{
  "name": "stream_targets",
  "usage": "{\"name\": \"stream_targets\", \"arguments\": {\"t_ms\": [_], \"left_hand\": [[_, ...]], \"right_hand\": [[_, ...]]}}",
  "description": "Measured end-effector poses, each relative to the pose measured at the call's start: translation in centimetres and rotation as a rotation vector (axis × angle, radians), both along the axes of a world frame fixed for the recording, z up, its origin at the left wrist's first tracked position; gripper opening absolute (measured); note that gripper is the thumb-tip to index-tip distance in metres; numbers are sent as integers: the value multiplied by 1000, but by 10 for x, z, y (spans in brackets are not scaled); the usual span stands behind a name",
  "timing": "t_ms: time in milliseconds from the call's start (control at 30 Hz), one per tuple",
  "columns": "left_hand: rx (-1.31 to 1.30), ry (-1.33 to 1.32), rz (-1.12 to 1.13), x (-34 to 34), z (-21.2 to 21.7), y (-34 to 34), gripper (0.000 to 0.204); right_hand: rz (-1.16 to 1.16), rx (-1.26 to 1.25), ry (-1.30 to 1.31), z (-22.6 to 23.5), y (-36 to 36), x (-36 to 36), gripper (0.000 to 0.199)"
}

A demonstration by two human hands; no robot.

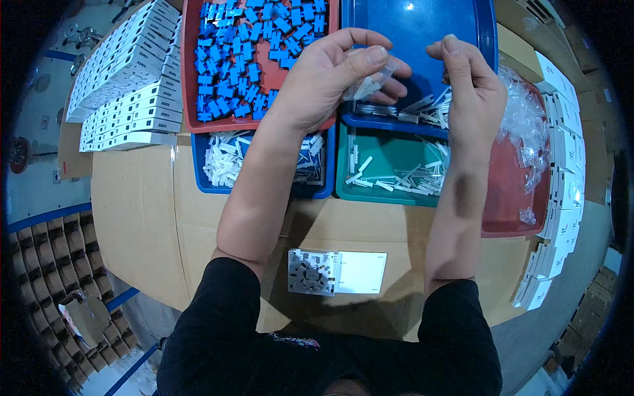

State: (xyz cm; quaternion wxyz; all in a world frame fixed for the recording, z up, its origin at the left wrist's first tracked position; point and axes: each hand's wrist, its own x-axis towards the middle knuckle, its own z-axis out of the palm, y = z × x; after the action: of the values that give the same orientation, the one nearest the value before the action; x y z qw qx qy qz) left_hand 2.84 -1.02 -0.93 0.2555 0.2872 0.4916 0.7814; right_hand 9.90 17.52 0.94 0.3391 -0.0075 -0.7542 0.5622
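My left hand is raised over the trays and pinches a small clear plastic bag between thumb and fingers. My right hand hovers beside it with fingers bent; its fingertips are close to the bag and to the pale small parts in the blue tray, and whether it grips anything is unclear. Below, on the cardboard, lies a grey plastic splice tray with a white card beside it.
A red tray of blue connectors sits at the back left. A blue tray of white strips, a green tray, a red tray with clear bags, and stacks of white boxes surround the cardboard-covered table.
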Motion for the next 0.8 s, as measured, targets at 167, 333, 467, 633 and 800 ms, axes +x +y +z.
{"name": "stream_targets", "arguments": {"t_ms": [167, 333, 467, 633, 800], "left_hand": [[7, 15, -12, -2, -3, 1, 41], [30, 0, -24, -3, -4, 1, 43], [24, 21, -18, -2, -3, 0, 43], [28, 16, -18, -3, -5, 0, 42], [12, 21, -10, -3, -4, 0, 42]], "right_hand": [[164, 305, -357, 1, 30, 9, 24], [480, 778, -439, 4, 10, 11, 32], [413, 725, -485, -9, 4, 13, 37], [473, 794, -473, -10, 6, 10, 38], [599, 668, -487, -8, 7, 6, 33]]}}
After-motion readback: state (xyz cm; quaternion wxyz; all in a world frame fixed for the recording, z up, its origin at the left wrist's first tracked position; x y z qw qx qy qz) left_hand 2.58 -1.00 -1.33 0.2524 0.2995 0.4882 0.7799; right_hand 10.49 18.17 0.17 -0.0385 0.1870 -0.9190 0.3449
